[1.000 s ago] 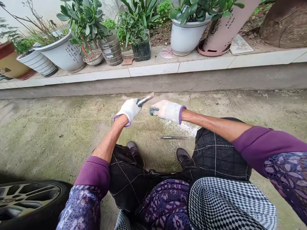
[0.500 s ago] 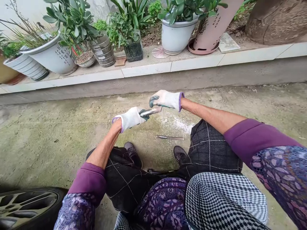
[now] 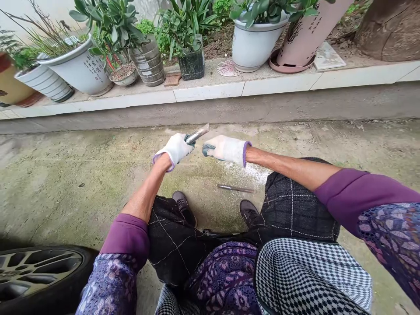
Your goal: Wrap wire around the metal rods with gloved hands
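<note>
My left hand (image 3: 177, 148), in a white glove with a dark palm, is closed round a silvery ridged rod (image 3: 197, 134). The rod's duller, flat end slants up to the right; its exact kind I cannot make out. Just right of it, my right hand (image 3: 223, 148), gloved the same way, has its fingers curled together. Whatever they may hold is hidden, and this hand is apart from the rod. On the ground below lies a second thin rod (image 3: 235, 188), part silvery and part brownish, near white powder (image 3: 257, 173).
A tiled ledge (image 3: 210, 91) runs across the front, bearing several potted plants, among them a white pot (image 3: 257, 47) and a pink pot (image 3: 300, 37). My shoes (image 3: 248, 211) stand on the concrete. At lower left is a car wheel (image 3: 42, 271).
My left hand has risen slightly and tilted the rod's free end upward. My right hand has dropped a little and no longer sits above the rod's end. The view has shifted slightly.
</note>
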Available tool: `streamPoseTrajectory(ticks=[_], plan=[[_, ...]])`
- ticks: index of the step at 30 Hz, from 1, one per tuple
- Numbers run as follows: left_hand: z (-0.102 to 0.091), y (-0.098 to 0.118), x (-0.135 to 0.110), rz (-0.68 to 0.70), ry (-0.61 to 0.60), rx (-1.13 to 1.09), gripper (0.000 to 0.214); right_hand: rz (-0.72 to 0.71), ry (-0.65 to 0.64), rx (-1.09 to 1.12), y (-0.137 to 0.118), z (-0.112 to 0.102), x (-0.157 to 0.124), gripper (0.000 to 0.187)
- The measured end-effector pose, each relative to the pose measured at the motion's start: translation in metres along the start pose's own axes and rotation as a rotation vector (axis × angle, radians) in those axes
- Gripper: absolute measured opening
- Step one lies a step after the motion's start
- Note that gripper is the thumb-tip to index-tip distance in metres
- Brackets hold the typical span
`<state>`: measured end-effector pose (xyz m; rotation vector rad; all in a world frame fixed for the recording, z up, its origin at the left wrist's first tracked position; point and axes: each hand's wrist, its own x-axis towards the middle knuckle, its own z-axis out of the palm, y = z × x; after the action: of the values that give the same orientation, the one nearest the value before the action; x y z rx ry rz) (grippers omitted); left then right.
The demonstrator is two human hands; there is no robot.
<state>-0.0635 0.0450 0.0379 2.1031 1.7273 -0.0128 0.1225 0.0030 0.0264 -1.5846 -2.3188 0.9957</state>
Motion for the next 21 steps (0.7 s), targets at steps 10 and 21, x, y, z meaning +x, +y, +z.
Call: streamPoseTrajectory(ticks=[10, 21], plan=[[0.015, 0.010, 0.005, 0.099, -0.100, 0.459, 0.033, 0.029, 0.132, -0.417, 0.001, -0.037, -0.007, 0.024], [-0.004, 0.019, -0.029, 0.242, -0.148, -0.076, 0.025, 0.144, -0.034, 0.327, 0.024, -0.034, 0.010, 0.016]])
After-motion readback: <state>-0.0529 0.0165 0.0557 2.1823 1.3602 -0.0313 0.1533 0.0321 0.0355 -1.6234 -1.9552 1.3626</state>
